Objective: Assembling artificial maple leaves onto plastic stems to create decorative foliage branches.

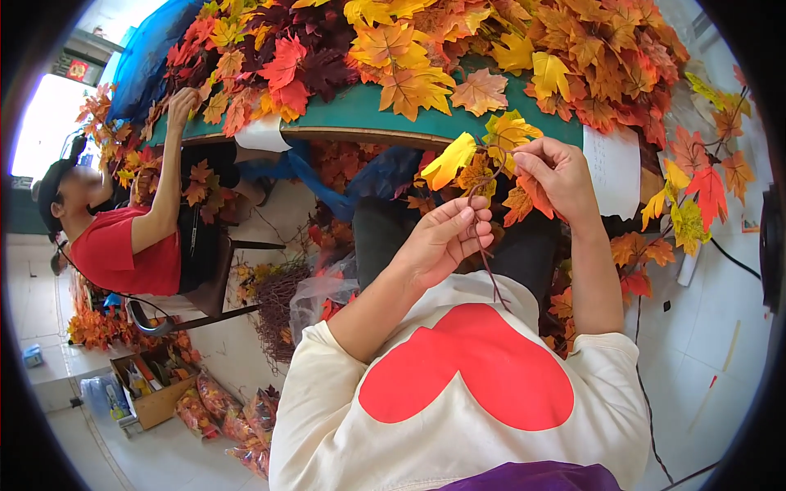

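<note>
In front of my chest I hold an artificial maple leaf branch with a thin brown stem (486,263). My left hand (446,236) pinches that stem between thumb and fingers; its lower end hangs down toward my shirt. My right hand (561,176) has thumb and forefinger closed at the upper part of the branch, beside an orange-red leaf (534,196). What exactly lies between those fingertips is hidden. A bright yellow leaf (449,161) sticks out to the left, and a yellow-orange leaf (511,132) stands at the top, near the table edge.
Loose leaves (401,53) are heaped on the green table (352,108). White paper (612,172) hangs at its edge. Another leafy branch (708,192) stands at right. At left a person in a red shirt (151,254) sits working; bagged leaves (237,425) and a cardboard box (164,401) lie behind.
</note>
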The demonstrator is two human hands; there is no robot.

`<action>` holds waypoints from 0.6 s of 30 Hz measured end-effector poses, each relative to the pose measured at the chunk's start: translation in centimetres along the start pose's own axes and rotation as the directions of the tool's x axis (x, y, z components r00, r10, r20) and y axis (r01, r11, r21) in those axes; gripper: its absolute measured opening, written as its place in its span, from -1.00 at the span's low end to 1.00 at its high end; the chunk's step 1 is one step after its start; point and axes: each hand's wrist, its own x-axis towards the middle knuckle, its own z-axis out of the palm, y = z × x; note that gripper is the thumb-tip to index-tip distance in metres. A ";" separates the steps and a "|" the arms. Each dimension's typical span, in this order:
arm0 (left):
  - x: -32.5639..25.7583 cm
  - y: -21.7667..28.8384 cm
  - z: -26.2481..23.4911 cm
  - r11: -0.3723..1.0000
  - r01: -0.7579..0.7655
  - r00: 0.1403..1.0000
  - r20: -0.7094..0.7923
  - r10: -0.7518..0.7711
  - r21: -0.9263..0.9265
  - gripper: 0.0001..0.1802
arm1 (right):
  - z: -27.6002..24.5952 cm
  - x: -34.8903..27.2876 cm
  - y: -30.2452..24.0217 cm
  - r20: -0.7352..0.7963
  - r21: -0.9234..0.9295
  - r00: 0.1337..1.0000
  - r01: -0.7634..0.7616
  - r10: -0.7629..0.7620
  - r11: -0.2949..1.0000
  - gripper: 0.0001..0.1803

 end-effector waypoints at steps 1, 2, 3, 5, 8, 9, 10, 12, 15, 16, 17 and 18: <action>-0.2 0.0 0.3 1.000 0.002 1.000 0.002 -0.002 0.001 -0.74 | 0.0 -0.1 0.0 -0.012 0.016 1.000 -0.010 0.011 1.000 -0.87; -0.3 0.0 0.6 1.000 -0.013 1.000 0.000 0.013 0.013 -0.76 | -0.1 -0.1 -0.1 -0.026 0.032 0.999 -0.019 0.020 0.999 -0.88; -0.2 -0.1 0.8 0.999 -0.026 1.000 0.005 0.026 0.027 -0.77 | -0.1 -0.2 -0.1 -0.036 0.027 0.999 -0.017 0.018 1.000 -0.88; -0.8 -0.2 0.7 0.999 -0.032 0.998 0.055 0.029 0.043 -0.75 | 0.3 -0.4 0.3 -0.020 0.011 1.000 -0.014 0.014 1.000 -0.88; -2.2 0.0 1.5 0.984 -0.097 0.995 0.051 0.091 0.149 -0.74 | 2.1 -1.1 0.9 0.016 -0.280 0.985 0.168 -0.170 0.945 -0.89; -2.7 0.2 2.0 0.975 -0.128 0.992 0.039 0.123 0.181 -0.75 | 3.0 -1.5 0.8 0.076 -0.386 0.976 0.217 -0.204 0.896 -0.88; -2.5 0.1 1.9 0.968 -0.171 0.985 0.050 0.165 0.183 -0.75 | 4.0 -1.9 1.8 0.122 -0.406 0.921 0.387 -0.370 0.828 -0.90; -1.9 0.2 1.9 0.964 -0.214 0.977 0.015 0.214 0.157 -0.76 | 5.4 -2.4 3.1 0.165 -0.373 0.860 0.508 -0.483 0.777 -0.90; -1.4 0.0 1.3 0.978 -0.181 0.978 -0.085 0.191 0.107 -0.75 | 6.0 -2.1 5.7 0.110 -0.411 0.824 0.546 -0.556 0.729 -0.79; -1.4 0.0 1.3 0.978 -0.174 0.980 -0.079 0.184 0.111 -0.75 | 6.0 -2.0 6.1 0.061 -0.418 0.827 0.530 -0.559 0.738 -0.70; -1.4 0.0 1.4 0.981 -0.166 0.978 -0.115 0.177 0.098 -0.75 | 5.9 -2.2 6.4 0.053 -0.423 0.828 0.525 -0.558 0.739 -0.70; -1.1 0.0 1.4 0.983 -0.162 0.974 -0.147 0.173 0.085 -0.75 | 5.7 -2.2 6.4 0.096 -0.450 0.798 0.568 -0.595 0.689 -0.62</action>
